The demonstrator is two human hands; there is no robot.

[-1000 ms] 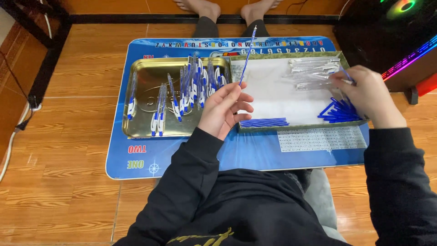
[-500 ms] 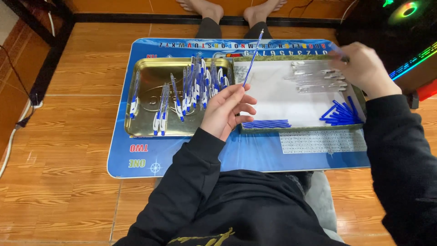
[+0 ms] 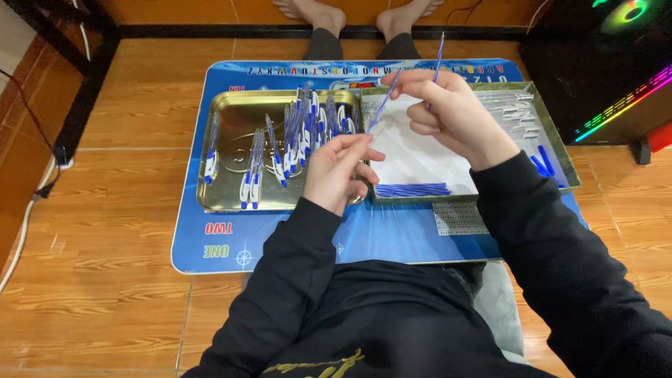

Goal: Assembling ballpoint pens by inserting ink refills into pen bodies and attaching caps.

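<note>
Blue pen refill (image 3: 383, 101) is pinched between left hand (image 3: 341, 171) and right hand (image 3: 448, 112), above green tray (image 3: 560, 150); gold tray (image 3: 231, 140) of pens is set on blue mat (image 3: 210, 238), wooden floor (image 3: 105, 294).

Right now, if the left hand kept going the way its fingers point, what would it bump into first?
The left hand points up and right; it would likely first meet the thin blue refill it is already pinching, then the right hand just beyond, though depth is unclear.

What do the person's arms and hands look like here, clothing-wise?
Both arms wear long black sleeves reaching the wrists. The left hand and right hand are bare: no gloves, rings or watch visible. The black top shows a small yellow marking low on the front.
</note>
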